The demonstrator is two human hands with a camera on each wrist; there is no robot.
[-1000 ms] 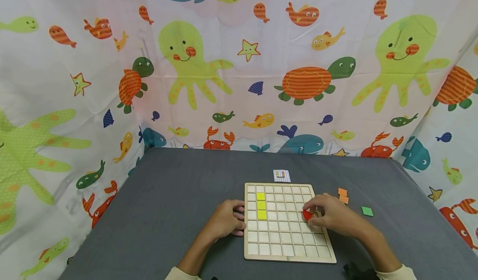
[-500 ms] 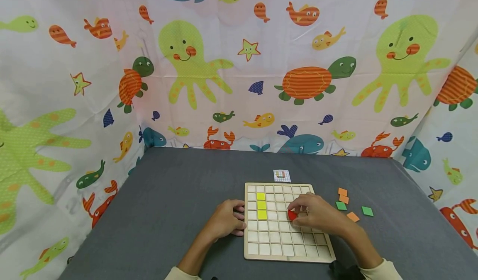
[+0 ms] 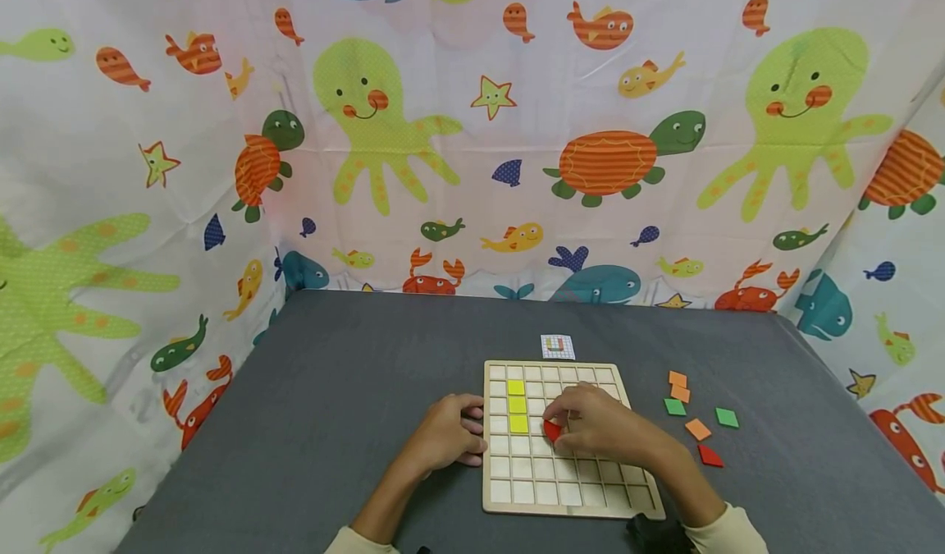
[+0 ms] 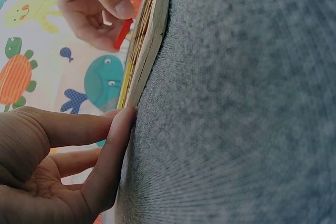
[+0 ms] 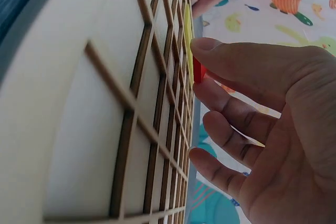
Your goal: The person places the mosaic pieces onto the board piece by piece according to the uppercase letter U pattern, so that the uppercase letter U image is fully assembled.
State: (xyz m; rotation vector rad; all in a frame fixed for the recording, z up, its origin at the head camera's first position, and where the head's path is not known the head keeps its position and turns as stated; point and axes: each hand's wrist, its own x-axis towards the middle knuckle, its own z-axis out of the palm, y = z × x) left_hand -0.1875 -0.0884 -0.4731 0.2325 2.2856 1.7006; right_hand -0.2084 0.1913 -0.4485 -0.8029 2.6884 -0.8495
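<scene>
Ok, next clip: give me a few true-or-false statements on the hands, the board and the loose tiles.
1. The right hand pinches a red tile over the wooden grid board. True.
2. Five yellow tiles sit in the board. False: three yellow tiles sit in one column.
3. The left hand rests at the board's left edge. True.
4. The loose tiles lie left of the board. False: they lie on its right, on the grey table.
5. A small pattern card lies beyond the board's far edge. True.
</scene>
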